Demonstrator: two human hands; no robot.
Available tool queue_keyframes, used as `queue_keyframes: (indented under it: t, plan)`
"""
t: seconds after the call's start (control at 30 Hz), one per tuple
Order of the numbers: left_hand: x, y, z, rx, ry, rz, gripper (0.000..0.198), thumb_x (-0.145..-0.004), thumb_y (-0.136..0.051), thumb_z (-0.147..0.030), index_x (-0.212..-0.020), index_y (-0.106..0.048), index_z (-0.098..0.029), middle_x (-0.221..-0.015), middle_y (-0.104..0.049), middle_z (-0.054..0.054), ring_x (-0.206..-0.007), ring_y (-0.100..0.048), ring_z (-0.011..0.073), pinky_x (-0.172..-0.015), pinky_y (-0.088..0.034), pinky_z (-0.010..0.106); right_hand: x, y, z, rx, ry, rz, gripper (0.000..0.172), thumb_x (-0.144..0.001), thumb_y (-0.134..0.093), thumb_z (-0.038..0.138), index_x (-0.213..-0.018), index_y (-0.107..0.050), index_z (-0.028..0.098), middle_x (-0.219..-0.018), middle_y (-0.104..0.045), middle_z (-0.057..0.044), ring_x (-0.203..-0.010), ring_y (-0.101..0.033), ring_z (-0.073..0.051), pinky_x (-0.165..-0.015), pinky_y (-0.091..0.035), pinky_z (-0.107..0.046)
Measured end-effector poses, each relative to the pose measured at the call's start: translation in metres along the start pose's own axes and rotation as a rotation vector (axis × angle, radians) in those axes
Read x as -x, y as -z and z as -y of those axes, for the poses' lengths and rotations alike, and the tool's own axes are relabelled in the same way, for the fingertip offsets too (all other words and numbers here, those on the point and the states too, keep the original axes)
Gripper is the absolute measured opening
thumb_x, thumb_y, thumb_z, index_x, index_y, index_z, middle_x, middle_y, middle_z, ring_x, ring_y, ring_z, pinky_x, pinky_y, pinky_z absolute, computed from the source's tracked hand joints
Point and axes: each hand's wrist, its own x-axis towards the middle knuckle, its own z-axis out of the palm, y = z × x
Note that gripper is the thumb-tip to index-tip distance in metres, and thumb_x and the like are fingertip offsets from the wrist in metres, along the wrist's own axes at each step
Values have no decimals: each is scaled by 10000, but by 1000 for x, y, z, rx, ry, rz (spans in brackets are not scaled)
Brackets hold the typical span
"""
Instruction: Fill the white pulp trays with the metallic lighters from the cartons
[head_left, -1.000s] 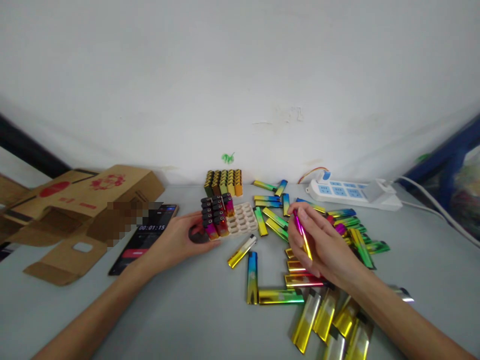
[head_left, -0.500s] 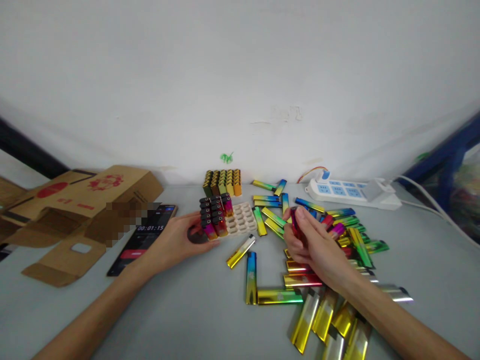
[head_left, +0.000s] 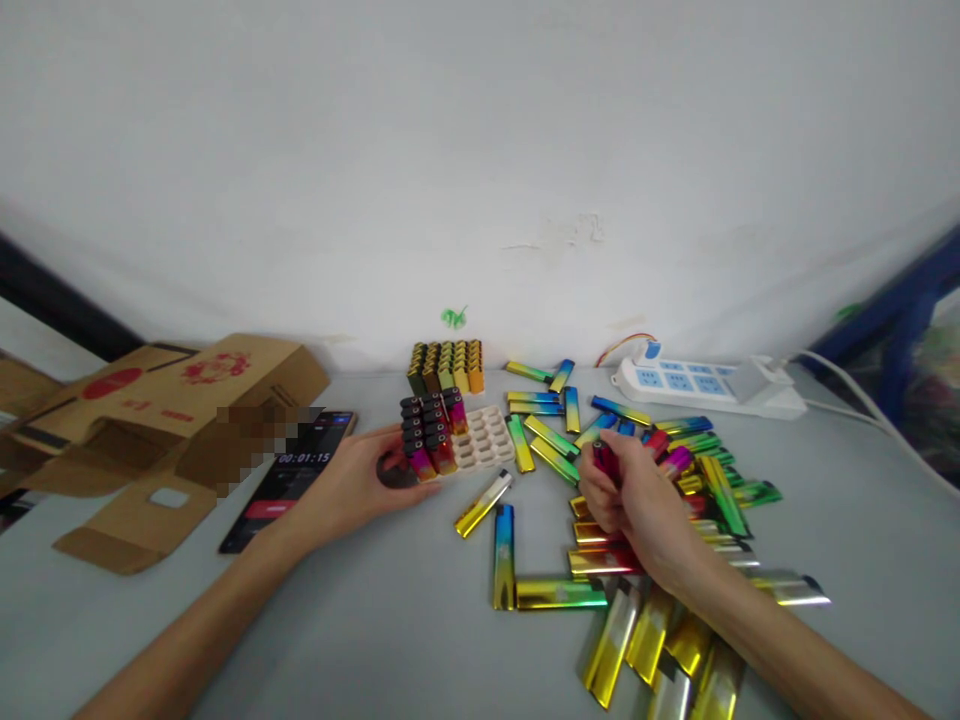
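A pale slotted tray (head_left: 486, 450) lies on the table with red and purple lighters (head_left: 427, 435) upright in its left part; bare round slots show on its right. My left hand (head_left: 360, 475) is curled round the tray's left edge, thumb at the near corner and fingers behind. Raised over the loose lighters, my right hand (head_left: 630, 490) is closed on a dark red lighter (head_left: 604, 459), most of it hidden in the fist. Beneath and around that hand, many shiny lighters (head_left: 561, 593) in yellow, green, blue, red and silver lie scattered.
Behind the tray, a block of gold-topped lighters (head_left: 448, 366) stands near the wall. A phone (head_left: 277, 490) running a timer and an opened cardboard box (head_left: 225, 375) are on the left. At the back right is a white power strip (head_left: 697, 385) with cables.
My right hand has shifted slightly right and down, and the lighter in it has turned deeper into the fist. My left hand stays at the tray.
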Motion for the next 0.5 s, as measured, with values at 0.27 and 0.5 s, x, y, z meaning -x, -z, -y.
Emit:
queue_keyframes:
  t: [0.27,0.5]
  plan:
    - [1,-2,6,-12,-13,25,407,-806,-760,-591,-880,-718,-193,-721,-629,10,-608,-515,168,-560,-378,286,3,-3,-2,-5,-5,1,592,-854,-621,719,-564,-405,250,-512,-235,81,-451,-144,-84,-420,-106,-243]
    - [0,-1,5,8,-26,28,376,-811,-768,-564,-890,-711,-201,-716,-621,5,-612,-515,170,-560,-373,291,-7,-6,1,-38,71,108,632,-844,-615,867,-871,-616,236,-626,-418,59,-483,-284,-104,-462,-238,-256]
